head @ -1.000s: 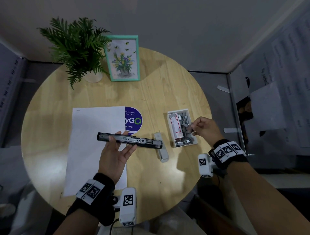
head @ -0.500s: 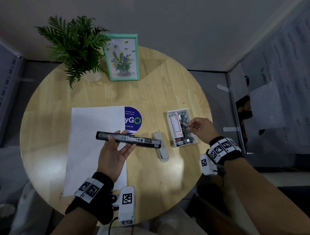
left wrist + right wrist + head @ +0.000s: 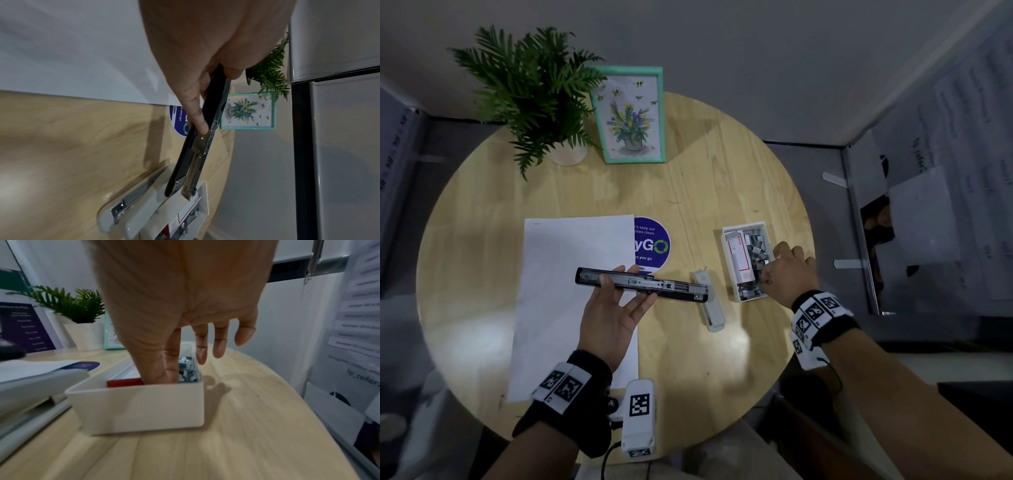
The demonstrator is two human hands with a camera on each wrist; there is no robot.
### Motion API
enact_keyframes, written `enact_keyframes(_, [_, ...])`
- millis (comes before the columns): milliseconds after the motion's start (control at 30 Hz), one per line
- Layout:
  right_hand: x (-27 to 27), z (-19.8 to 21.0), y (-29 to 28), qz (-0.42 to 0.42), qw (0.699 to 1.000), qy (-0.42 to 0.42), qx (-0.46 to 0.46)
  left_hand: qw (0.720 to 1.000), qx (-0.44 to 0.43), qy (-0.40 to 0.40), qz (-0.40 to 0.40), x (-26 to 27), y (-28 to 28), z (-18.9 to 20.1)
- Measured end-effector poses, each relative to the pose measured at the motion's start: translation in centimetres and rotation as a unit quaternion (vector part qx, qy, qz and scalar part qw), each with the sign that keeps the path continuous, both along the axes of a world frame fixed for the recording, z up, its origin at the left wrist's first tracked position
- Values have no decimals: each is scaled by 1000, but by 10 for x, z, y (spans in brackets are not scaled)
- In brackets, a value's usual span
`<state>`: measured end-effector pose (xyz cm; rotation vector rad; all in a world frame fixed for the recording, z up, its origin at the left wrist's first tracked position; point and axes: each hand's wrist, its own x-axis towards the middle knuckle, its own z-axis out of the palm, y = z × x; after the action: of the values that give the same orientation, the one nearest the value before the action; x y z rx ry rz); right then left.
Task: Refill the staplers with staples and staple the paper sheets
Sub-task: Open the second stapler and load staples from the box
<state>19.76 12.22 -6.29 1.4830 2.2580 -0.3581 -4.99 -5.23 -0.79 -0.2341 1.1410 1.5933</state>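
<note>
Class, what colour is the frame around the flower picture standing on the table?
Mint green, a pale turquoise. The picture frame shows best in the head view, beside the potted plant.

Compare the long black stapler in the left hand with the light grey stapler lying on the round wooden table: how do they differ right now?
The long black stapler is held off the table by the left hand; the light grey stapler lies on the round wooden table, untouched. The black one is longer and slimmer, the grey one shorter and chunkier. The black one points across the table, the grey one more toward the person. Both show an exposed metal staple channel.
</note>
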Motion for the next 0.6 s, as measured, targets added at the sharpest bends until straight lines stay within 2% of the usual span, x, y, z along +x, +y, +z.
enact_keyframes(233, [-11,-4,-4,5,995,-95,5,1000,1,-5,-1,-1,2,1])
enact_keyframes(400, [-17,-2,-5,47,989,-139,-17,1000,-2,-11,1,0,3,2])
enact_keyframes(533, [-16,2,-5,71,987,-144,-23,1000,-7,-16,4,1,3,2])
enact_keyframes(600, [-15,4,-4,62,991,-117,-13,1000,-10,-16,4,1,4,3])
